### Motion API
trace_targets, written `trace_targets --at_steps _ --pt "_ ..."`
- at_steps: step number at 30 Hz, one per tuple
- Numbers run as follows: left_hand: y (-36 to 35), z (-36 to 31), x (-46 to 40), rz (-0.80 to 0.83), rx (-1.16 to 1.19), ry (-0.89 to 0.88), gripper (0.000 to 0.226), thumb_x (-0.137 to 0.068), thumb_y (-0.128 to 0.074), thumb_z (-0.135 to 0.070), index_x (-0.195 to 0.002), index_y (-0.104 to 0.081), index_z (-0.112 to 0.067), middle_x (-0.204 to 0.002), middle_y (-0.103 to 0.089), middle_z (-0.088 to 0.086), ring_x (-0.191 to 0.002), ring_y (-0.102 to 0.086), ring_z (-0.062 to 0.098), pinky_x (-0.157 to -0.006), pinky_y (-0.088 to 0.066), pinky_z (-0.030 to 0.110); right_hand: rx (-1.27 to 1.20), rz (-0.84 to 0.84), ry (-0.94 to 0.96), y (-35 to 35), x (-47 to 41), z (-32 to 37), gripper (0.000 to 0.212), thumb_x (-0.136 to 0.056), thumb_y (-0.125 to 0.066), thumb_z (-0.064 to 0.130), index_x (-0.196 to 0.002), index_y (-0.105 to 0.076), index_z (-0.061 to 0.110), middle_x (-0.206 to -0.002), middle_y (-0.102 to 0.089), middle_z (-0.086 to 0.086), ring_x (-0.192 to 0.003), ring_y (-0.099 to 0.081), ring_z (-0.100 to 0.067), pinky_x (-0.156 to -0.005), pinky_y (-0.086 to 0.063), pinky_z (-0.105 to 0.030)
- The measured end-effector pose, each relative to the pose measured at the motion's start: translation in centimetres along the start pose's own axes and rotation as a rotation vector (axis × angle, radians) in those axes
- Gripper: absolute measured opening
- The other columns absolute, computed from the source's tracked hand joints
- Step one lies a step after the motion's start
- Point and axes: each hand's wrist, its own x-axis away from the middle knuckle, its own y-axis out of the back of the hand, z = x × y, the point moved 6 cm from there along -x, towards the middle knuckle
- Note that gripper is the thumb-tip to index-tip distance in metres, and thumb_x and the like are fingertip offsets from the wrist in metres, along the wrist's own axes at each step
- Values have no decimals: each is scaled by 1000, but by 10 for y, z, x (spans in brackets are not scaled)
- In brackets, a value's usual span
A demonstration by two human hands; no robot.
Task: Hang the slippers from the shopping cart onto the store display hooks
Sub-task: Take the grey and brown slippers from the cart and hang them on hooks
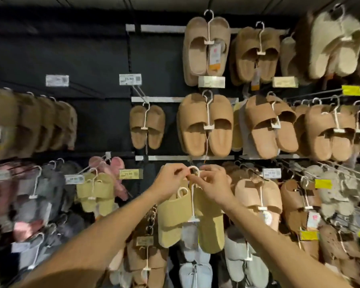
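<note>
A pair of yellow-green slippers [173, 217] hangs on a white plastic hanger [193, 204] in front of the display wall, just below the middle metal rail [175, 157]. My left hand [170, 181] pinches the left side of the hanger's curved top hook [193, 169]. My right hand [214, 183] pinches the hanger from the right, just under the hook. Whether the hook sits on a display peg is hidden behind my fingers. The shopping cart is out of view.
Tan and brown slipper pairs [205, 125] hang on hooks above. A matching yellow pair [96, 192] hangs to the left, peach slippers [258, 196] to the right, pale blue ones [193, 269] below. Wire pegs with yellow price tags [131, 174] stick out toward me.
</note>
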Motion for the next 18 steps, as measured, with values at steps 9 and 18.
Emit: trace_targets --at_steps 9,18 --pt "154 12 -43 -258 -67 -66 23 -101 -58 -35 -92 -78 -27 -80 -74 -12 -79 -67 0 -69 -51 17 -213 -69 106 -47 -110 132 35 -93 -56 51 -67 -73 35 -92 -66 12 -98 -59 -9 -97 -45 -48" --pt "273 43 -155 -385 -188 -135 30 -100 -58 -39 -80 -77 -26 -71 -72 -5 -72 -67 15 -73 -55 40 -236 -179 107 -89 -235 219 33 -98 -56 43 -72 -72 30 -99 -60 14 -109 -52 -18 -108 -31 -49"
